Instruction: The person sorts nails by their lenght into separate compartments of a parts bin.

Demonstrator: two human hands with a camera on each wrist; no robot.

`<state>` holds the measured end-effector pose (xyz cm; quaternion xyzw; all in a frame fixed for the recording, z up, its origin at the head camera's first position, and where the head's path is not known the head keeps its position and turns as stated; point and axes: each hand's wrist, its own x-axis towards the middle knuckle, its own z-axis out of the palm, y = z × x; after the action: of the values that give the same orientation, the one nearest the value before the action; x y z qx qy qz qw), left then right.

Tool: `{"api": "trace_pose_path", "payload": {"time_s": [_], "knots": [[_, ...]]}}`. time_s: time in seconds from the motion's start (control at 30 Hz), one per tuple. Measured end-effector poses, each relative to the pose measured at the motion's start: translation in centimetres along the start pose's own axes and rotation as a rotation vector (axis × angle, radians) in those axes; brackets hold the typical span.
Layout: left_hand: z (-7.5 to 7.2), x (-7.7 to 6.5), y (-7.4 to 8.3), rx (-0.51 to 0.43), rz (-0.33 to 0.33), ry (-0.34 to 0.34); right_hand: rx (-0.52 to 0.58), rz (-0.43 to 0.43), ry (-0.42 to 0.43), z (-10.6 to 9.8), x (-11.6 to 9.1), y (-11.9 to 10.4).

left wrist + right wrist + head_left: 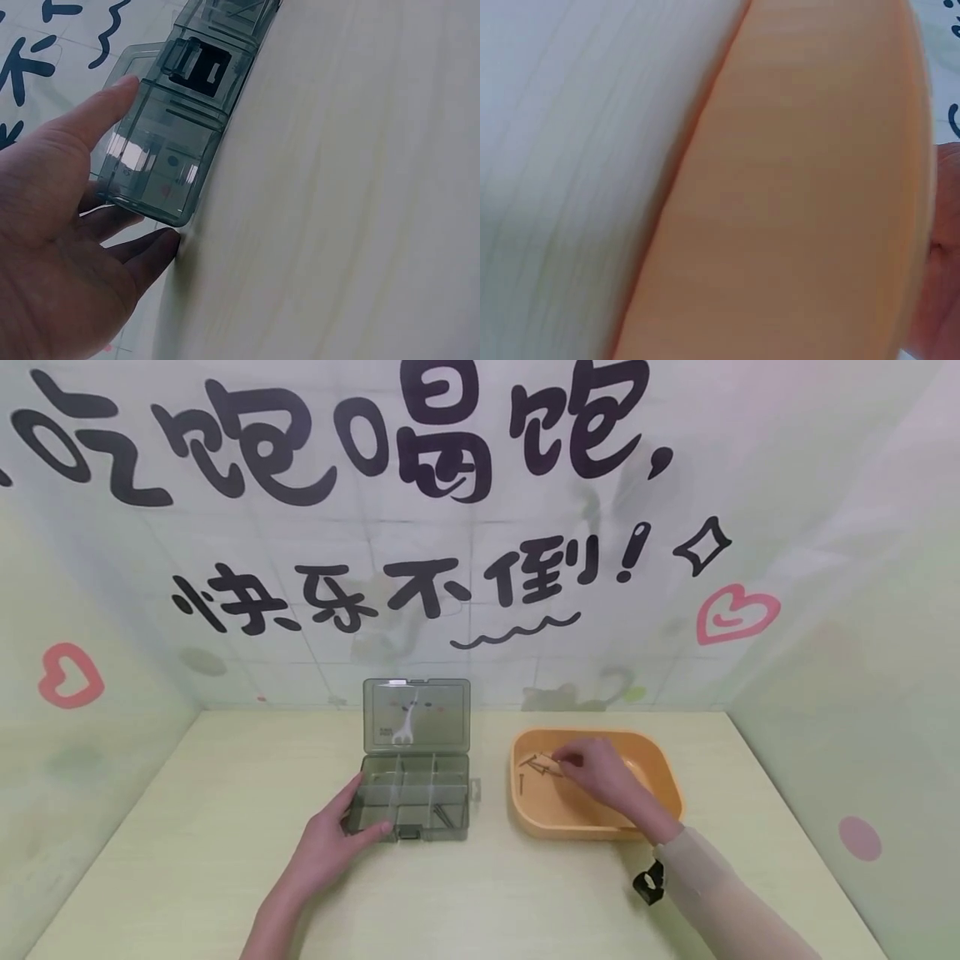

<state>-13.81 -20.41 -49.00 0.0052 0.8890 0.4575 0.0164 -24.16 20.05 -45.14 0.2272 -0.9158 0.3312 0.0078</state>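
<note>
A grey see-through compartment box (446, 833) stands on the table with its lid (417, 718) raised at the back. A few dark screws (444, 815) lie in its front right compartment. My left hand (327, 843) grips the box's left end, thumb on the front edge and fingers around the side. To the right is an orange tray (577, 828) with several screws (536, 766) near its left wall. My right hand (600, 772) reaches into it, curled fingertips at the screws. Whether they pinch one is unclear; the tray's wall (802, 187) hides them in the right wrist view.
The pale wood-grain table (480, 902) has printed wall panels (420, 527) at the back and both sides. A black band (649, 883) hangs at my right sleeve (705, 872). A latch (409, 832) sits on the box's front.
</note>
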Motion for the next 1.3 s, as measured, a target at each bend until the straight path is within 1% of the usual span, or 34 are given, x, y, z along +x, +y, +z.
{"api": "trace_pose_path", "payload": {"time_s": [0.13,0.3,0.67,0.77,0.9,1.0,1.17,1.3], "knots": [[-0.1,-0.1,0.2,-0.006,0.001,0.004,0.011,-0.029,0.010,-0.8,-0.4,-0.7],[0.1,-0.1,0.2,-0.007,0.018,0.010,-0.005,-0.068,0.032,-1.3,-0.8,-1.4],[0.2,0.0,0.0,-0.006,0.005,0.008,-0.009,-0.155,0.084,-0.8,-0.8,-3.6],[0.2,0.0,0.0,-0.005,0.002,0.005,0.006,-0.206,0.097,-0.4,-0.7,-3.9],[0.1,-0.2,0.3,-0.013,-0.012,-0.013,0.031,-0.303,0.122,0.2,-0.7,-4.4],[0.1,-0.2,0.4,-0.021,-0.018,-0.022,0.032,-0.347,0.112,0.6,-0.7,-5.1],[0.1,-0.1,0.5,-0.018,-0.015,-0.019,0.023,-0.351,0.060,1.4,-0.7,-6.7],[0.1,-0.1,0.4,-0.016,-0.019,-0.010,0.020,-0.338,0.014,2.6,-0.3,-7.9]]}}
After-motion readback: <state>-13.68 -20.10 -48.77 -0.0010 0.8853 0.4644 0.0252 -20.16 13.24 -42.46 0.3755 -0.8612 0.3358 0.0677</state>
